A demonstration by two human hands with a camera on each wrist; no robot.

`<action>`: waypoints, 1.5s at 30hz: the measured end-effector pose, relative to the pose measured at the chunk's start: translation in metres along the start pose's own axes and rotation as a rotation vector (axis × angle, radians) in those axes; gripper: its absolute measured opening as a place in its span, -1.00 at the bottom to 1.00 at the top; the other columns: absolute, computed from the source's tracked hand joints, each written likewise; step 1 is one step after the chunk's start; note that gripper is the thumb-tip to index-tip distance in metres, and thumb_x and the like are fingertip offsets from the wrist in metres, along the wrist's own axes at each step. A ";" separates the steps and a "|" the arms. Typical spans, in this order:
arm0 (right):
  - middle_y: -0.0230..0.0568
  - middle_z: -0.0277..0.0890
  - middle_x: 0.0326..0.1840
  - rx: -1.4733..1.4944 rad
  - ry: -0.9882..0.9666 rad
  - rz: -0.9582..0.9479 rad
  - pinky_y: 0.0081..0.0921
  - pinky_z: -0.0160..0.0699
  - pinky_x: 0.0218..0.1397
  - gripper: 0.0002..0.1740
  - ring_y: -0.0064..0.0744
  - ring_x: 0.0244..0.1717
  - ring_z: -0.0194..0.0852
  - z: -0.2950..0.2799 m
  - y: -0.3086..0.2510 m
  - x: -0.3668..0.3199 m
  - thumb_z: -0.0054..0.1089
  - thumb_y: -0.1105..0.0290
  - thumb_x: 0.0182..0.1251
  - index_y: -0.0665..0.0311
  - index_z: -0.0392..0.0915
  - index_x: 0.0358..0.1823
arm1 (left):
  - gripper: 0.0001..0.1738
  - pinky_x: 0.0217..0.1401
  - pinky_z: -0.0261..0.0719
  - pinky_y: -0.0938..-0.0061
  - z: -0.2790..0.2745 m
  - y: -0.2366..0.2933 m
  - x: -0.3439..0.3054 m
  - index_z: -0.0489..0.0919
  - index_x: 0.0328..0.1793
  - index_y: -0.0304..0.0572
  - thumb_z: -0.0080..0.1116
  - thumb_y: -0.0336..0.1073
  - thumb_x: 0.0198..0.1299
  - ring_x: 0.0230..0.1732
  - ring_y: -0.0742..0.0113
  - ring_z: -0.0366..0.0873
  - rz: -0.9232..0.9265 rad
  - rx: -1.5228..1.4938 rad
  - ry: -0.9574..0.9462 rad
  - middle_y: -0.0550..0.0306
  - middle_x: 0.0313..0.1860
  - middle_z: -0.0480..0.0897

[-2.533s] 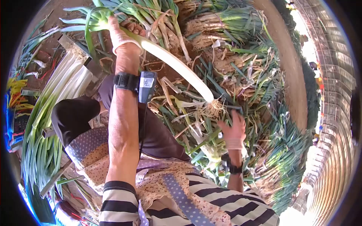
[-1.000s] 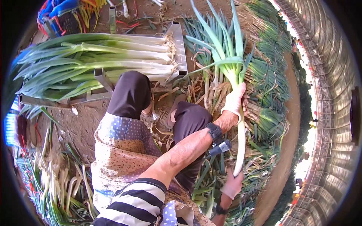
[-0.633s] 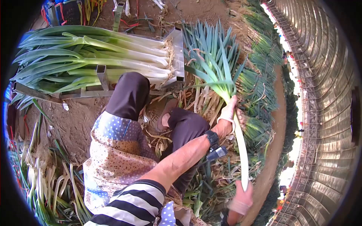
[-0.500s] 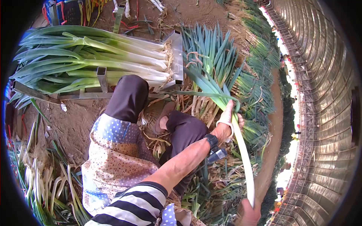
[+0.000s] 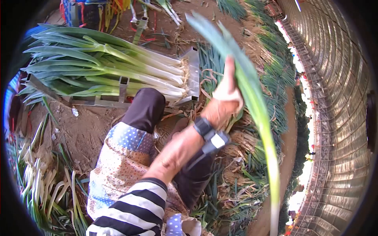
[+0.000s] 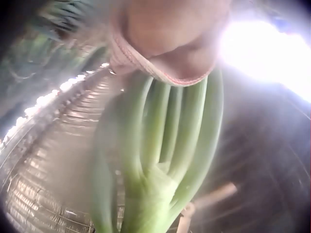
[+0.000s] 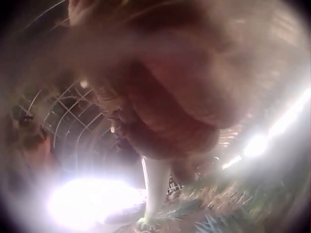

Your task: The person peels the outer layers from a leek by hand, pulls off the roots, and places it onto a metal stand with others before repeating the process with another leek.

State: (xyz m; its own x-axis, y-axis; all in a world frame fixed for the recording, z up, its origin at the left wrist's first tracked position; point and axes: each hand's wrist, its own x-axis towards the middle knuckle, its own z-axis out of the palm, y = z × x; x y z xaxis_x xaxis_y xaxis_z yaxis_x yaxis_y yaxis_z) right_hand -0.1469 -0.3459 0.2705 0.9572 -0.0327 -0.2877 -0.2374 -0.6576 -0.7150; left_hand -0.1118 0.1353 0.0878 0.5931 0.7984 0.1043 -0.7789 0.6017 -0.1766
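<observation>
A long green onion (image 5: 262, 118) hangs slantwise on the right of the head view, blue-green leaves up and white shank down. My left hand (image 5: 229, 88) grips its leaves, thumb lying along them. In the left wrist view the leaves (image 6: 160, 126) fan out of that hand from the pale green neck. My right hand (image 7: 170, 102) is outside the head view. In the right wrist view its fingers curl round the white shank (image 7: 156, 187), part of which shows below them. The root end is hidden.
A metal rack (image 5: 193, 74) holds a row of trimmed green onions (image 5: 145, 67) at left. Bundled onions (image 5: 271, 74) line the right side, with peeled leaves (image 5: 236, 192) below. More onions (image 5: 51, 188) lie lower left. A ribbed plastic wall (image 5: 338, 118) curves along the right.
Earlier the onion's root end was bared beside the right hand, which then gripped the shank. The left hand has moved up to the leaves, and the right hand has dropped out of the head view.
</observation>
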 end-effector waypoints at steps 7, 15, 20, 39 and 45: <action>-0.23 0.45 -0.33 0.107 -0.828 -0.564 -0.72 0.24 -0.60 -0.48 -0.58 -0.49 0.35 0.177 -0.092 0.142 0.13 0.32 0.23 0.35 0.29 0.19 | -0.41 -0.26 0.68 0.46 0.126 0.236 -0.050 0.48 0.06 -0.20 0.07 0.19 0.23 -0.27 0.24 0.61 1.271 1.028 -0.387 -0.05 -0.15 0.60; -0.27 0.60 -0.02 -0.743 -0.946 -1.163 -0.45 0.42 0.08 -0.41 -0.37 0.00 0.52 0.506 -0.168 0.162 0.31 -0.01 0.10 0.01 0.51 0.17 | -0.44 -0.61 0.47 0.37 0.056 0.452 -0.169 0.43 0.08 -0.18 0.21 -0.59 -0.16 -0.40 0.11 0.55 1.416 2.300 0.331 0.03 -0.38 0.55; -0.12 0.49 0.15 -1.217 -0.859 -1.447 -0.29 0.37 0.19 -0.41 -0.12 0.17 0.42 0.583 -0.156 0.177 0.22 -0.09 0.07 0.02 0.52 0.11 | -0.48 -0.81 0.20 0.49 -0.045 0.443 -0.181 0.52 -0.02 -0.22 0.37 -0.07 -0.03 -0.70 0.30 0.33 1.314 1.358 0.856 0.14 -0.52 0.43; 0.13 0.62 -0.29 -1.631 -0.376 -1.904 -0.08 0.62 -0.23 -0.76 -0.02 -0.22 0.66 0.649 -0.077 0.178 0.03 0.48 0.12 0.45 0.65 -0.30 | -0.06 -0.61 0.45 0.35 -0.145 0.400 -0.182 0.16 0.38 -0.15 0.50 -0.17 -0.08 -0.22 0.07 0.58 1.301 0.879 1.398 -0.03 0.05 0.57; 0.06 0.65 -0.33 -1.524 -0.369 -1.831 -0.15 0.63 -0.26 -0.77 -0.07 -0.27 0.68 0.661 -0.071 0.191 0.03 0.48 0.11 0.36 0.69 -0.32 | -0.10 -0.35 0.60 0.29 -0.160 0.412 -0.188 0.23 0.35 -0.29 0.47 -0.14 -0.05 -0.19 0.09 0.56 1.370 0.910 1.313 -0.06 0.09 0.52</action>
State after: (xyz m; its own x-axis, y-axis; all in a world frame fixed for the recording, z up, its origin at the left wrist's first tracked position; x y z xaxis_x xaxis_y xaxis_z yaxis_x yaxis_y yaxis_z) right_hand -0.0564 0.1922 -0.1547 -0.1209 0.9314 -0.3433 0.8504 0.2756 0.4483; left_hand -0.5117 0.2296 -0.1613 -0.8650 0.3985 -0.3049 -0.3532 -0.0519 0.9341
